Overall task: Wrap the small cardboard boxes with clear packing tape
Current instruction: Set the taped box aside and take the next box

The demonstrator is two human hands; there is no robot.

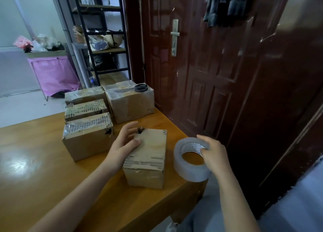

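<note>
Up close, scuffed brown box (148, 154).

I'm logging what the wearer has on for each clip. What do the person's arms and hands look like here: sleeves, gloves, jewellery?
Both forearms are bare as far as the picture shows, with no sleeve in view. The left hand and right hand wear no gloves, and no ring, watch or bracelet shows.
</note>
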